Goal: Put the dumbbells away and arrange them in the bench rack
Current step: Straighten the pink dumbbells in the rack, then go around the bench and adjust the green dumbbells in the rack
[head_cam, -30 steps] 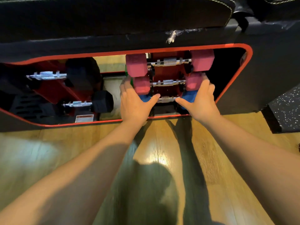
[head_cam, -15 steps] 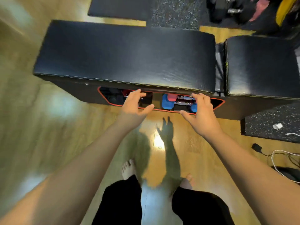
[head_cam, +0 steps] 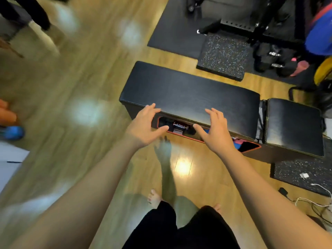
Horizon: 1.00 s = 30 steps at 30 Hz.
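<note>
Both hands, left (head_cam: 143, 128) and right (head_cam: 216, 132), have left the rack (head_cam: 179, 125), spread and empty; that dumbbell (head_cam: 238, 141) looks stowed.

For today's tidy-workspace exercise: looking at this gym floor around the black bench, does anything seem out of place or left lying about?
Yes. A blue dumbbell sits loose on the wooden floor at the far left, well away from the bench rack. More dark dumbbells lie on the mat at upper right. Both hands, left hand and right hand, are empty.
</note>
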### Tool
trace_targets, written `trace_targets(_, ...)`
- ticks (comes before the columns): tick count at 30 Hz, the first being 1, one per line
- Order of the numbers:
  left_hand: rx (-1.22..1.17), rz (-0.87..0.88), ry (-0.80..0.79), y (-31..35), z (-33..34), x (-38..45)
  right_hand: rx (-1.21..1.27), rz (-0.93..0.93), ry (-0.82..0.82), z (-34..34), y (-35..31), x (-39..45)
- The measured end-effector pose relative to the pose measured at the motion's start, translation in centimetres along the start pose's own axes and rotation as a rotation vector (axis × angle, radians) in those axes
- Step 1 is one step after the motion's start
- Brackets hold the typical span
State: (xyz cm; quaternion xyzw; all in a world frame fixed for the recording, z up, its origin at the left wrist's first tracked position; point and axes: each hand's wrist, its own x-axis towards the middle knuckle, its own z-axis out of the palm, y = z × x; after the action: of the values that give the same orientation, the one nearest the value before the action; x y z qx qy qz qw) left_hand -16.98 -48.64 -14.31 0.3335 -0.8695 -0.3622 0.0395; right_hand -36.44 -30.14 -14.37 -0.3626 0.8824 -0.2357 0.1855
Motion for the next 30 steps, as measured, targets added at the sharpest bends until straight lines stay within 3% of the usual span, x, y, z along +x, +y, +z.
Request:
trace_targets(12,0.001,0.1,-0.048,-8.8,-16.0,6.4,0.054,-0.005,-0.016,7.3,-15.8,6.5)
trace_targets(19,0.101,0.167,-0.151,-14.1,-24.9,16.2,0.073,0.06,-0.021,11.2,-23.7,16.3)
trace_targets(30,0.217,0.384,-0.336,-23.5,-37.4,34.9,0.194,0.209,0.187,15.6,-36.7,32.5)
